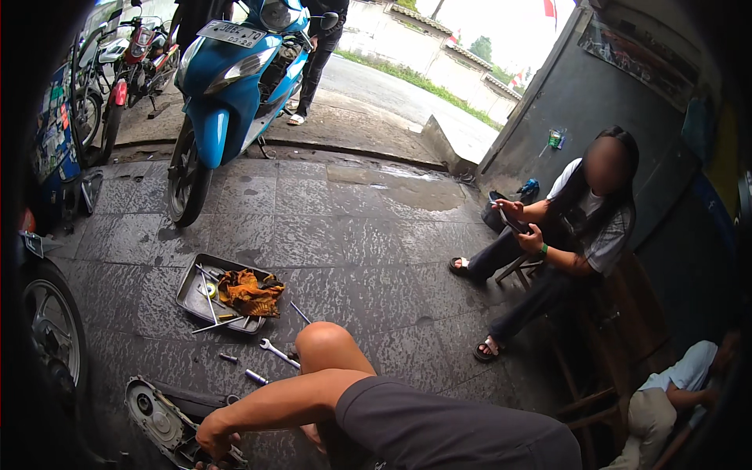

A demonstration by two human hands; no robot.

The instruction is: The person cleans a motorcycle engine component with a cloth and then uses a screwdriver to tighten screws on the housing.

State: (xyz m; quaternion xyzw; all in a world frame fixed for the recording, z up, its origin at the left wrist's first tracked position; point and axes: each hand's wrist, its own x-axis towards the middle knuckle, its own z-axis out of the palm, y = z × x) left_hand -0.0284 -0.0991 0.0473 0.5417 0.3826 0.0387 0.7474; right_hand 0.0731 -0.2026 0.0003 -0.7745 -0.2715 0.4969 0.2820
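On the floor at the lower left lies a metal engine cover [160,423] with a round recess. My right hand [215,440] reaches down to its near end, fingers bent; what they grip is hidden. At the lower edge beside the cover a bit of what looks like my left hand [208,465] shows, its fingers mostly cut off. Beyond the cover lie a combination wrench [279,353], a silver socket [255,377] and a smaller dark socket or bolt [228,358]. A metal tray [186,294] holds several tools and a stained orange cloth [251,292].
A thin rod [300,312] lies near my knee [325,345]. A blue scooter [235,86] stands ahead, a person behind it. A wheel [51,325] is at the left. At the right a seated person [587,211] holds a phone; another person [677,392] sits lower right.
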